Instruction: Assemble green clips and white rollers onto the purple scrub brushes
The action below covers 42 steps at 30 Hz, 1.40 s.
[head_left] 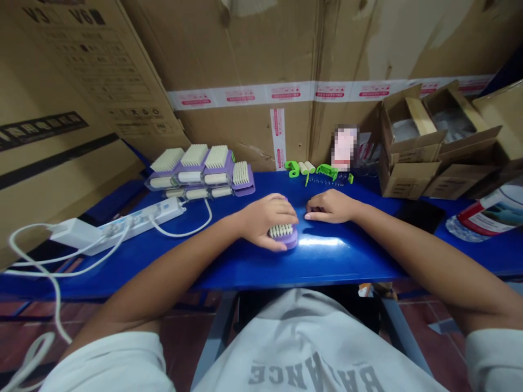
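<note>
Head view: a purple, cream-bristled plastic brush [281, 231] is held on the glossy blue table [253, 270] by the left hand [268, 219]; the right hand [332, 207] is curled, contents indeterminable. Steadying is judged underway; any lift calls for side grip.

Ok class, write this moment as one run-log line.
left hand: around purple brush; right hand: curled, apart from brush; rear left: stacked brushes; rear: green parts

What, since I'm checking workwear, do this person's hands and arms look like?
The left hand and right hand are bare, with no glove or watch visible. The left sleeve and right sleeve are short and pale, leaving the forearms uncovered; the pale shirt bears grey lettering.
</note>
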Tool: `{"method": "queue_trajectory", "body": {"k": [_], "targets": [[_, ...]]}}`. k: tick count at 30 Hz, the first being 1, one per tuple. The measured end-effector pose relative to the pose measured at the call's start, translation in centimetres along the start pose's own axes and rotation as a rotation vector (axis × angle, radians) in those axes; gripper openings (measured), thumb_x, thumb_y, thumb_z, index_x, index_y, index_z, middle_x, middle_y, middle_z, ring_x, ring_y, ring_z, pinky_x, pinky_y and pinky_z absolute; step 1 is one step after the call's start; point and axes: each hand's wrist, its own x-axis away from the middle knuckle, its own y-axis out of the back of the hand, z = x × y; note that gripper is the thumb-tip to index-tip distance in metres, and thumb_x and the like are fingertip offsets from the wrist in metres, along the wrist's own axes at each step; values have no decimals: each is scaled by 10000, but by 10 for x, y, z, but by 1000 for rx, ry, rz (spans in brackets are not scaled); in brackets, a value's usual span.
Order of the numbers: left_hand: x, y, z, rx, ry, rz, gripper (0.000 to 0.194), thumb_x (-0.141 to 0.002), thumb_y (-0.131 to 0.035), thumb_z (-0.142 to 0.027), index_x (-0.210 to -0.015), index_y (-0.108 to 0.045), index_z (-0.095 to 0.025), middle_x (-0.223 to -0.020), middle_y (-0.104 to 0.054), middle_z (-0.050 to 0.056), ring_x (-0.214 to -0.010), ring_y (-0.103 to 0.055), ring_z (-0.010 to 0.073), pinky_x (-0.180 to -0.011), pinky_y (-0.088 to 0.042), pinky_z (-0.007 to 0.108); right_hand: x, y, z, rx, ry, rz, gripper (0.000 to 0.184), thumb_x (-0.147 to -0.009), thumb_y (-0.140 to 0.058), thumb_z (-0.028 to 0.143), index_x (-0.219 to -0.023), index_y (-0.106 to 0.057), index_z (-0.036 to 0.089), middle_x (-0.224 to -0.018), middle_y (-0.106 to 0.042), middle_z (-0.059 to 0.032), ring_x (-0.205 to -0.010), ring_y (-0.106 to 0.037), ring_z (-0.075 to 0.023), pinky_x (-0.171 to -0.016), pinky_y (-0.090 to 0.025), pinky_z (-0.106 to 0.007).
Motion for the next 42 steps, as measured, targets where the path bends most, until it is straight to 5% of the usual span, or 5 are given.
{"method": "queue_trajectory", "body": {"k": [6,13,21,35,42], "targets": [[14,9,22,-241,338,46,772,-975,-465,-786,-1431,-653,-193,-1366,-737,182,-1233,-673,378,-1073,-401,520,0,1,1,-29,-21,20,542,-1065,-490,624,-994,-763,162,-859,-747,-89,-714,-652,-191,-665,-358,-296],[23,25,27,-233,316,134,776,-947,-529,-785,-1459,-623,-210,-1395,-736,138,-1268,-666,345,-1184,-339,501,0,2,1,-23,-25,21,528,-1064,-498,610,-1000,-764,158,-861,-745,-87,-713,-645,-185,-669,-353,-293],[14,16,29,-335,695,132,697,-972,-419,-785,-1224,-727,-212,-1171,-791,135,-1113,-723,371,-853,-503,427,-1,0,-1,-1,-20,8,514,-1058,-517,601,-1032,-765,151,-839,-739,-81,-705,-642,-182,-662,-357,-287],[15,17,29,-340,646,115,702,-986,-391,-779,-1252,-708,-212,-1212,-786,129,-1141,-716,359,-925,-500,441,-5,-15,-4,241,-64,-234,422,-1053,-508,382,-1354,-677,138,-1284,-731,-195,-1131,-688,-320,-976,-518,-443],[15,16,30,-338,638,117,685,-1001,-388,-748,-1298,-696,-214,-1246,-781,122,-1185,-707,348,-971,-498,439,-17,-34,-2,498,-239,-285,697,-1036,-548,502,-1632,-479,147,-1675,-473,-226,-1516,-429,-430,-1282,-192,-652]]}}
